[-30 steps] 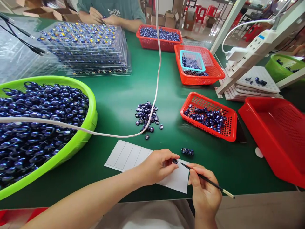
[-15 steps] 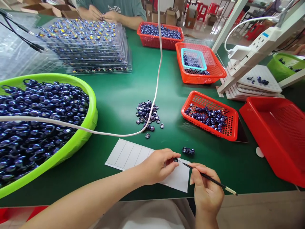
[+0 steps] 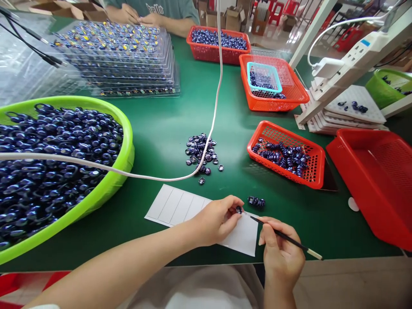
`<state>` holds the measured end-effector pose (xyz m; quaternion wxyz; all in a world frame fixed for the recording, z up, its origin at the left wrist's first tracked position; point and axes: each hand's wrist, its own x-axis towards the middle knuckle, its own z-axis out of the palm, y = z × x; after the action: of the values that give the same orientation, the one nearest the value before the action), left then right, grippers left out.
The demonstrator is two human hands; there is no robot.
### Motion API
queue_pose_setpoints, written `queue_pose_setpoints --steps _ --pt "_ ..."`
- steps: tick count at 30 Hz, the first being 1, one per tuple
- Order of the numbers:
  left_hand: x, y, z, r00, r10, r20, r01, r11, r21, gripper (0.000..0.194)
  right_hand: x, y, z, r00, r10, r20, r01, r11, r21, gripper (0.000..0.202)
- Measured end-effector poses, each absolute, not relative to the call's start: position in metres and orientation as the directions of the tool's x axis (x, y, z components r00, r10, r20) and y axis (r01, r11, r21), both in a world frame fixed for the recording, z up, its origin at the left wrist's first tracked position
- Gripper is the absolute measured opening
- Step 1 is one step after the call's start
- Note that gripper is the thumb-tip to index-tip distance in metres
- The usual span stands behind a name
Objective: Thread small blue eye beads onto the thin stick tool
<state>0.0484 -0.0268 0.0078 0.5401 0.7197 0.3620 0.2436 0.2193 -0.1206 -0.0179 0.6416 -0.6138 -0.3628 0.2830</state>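
Between the thumb and fingers of my left hand (image 3: 222,219) is a small dark shiny piece (image 3: 238,210), rounded and bluish. My right hand (image 3: 283,249) grips a thin black brush (image 3: 289,239) with a pale end, its tip pointed at the piece and close to or touching it. Beneath both sits a white sheet of paper (image 3: 180,206) with ruled lines. Just beyond the hands lies a short row of similar pieces (image 3: 256,201). A loose pile of them (image 3: 199,150) is farther off on the green table.
A green basket (image 3: 128,141) full of dark pieces stands at left; a red basket (image 3: 318,167) with more is at right. A white cable (image 3: 161,177) crosses the table. Stacked clear trays (image 3: 170,81) stand at the back, near another person's hands (image 3: 141,17). A red bin (image 3: 370,180) is far right.
The view has shifted slightly. My left fingers have turned the small piece a little, showing more of its face; the brush stays by it.
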Motion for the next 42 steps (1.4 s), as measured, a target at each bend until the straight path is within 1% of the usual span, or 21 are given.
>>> queue_pose_setpoints --steps 3,6,9,14,18,23,42 --pt "0.051 -0.026 0.008 0.585 0.807 -0.086 0.254 -0.081 0.964 0.018 0.218 -0.120 -0.018 0.588 0.798 0.134 0.107 0.087 -0.990 0.011" --pt "0.052 -0.026 0.008 0.562 0.819 -0.120 0.247 -0.027 0.969 0.017 0.218 -0.121 -0.018 0.592 0.793 0.140 0.131 0.076 -0.988 0.012" --pt "0.052 -0.026 0.005 0.553 0.824 -0.128 0.241 -0.011 0.970 0.019 0.218 -0.123 -0.020 0.580 0.801 0.148 0.156 0.070 -0.985 0.013" --pt "0.052 -0.027 0.001 0.545 0.829 -0.129 0.270 -0.028 0.962 0.022 0.219 -0.127 -0.026 0.540 0.818 0.196 0.193 0.106 -0.975 0.012" --pt "0.052 -0.028 -0.001 0.543 0.835 -0.090 0.274 -0.075 0.959 0.026 0.219 -0.127 -0.028 0.484 0.839 0.248 0.226 0.154 -0.962 0.013" --pt "0.051 -0.028 -0.002 0.547 0.835 -0.057 0.286 -0.122 0.950 0.029 0.219 -0.125 -0.025 0.457 0.844 0.281 0.287 0.159 -0.945 0.012" --pt "0.051 -0.027 -0.001 0.558 0.829 -0.046 0.288 -0.142 0.947 0.031 0.219 -0.126 -0.023 0.441 0.864 0.243 0.317 0.104 -0.943 0.012"
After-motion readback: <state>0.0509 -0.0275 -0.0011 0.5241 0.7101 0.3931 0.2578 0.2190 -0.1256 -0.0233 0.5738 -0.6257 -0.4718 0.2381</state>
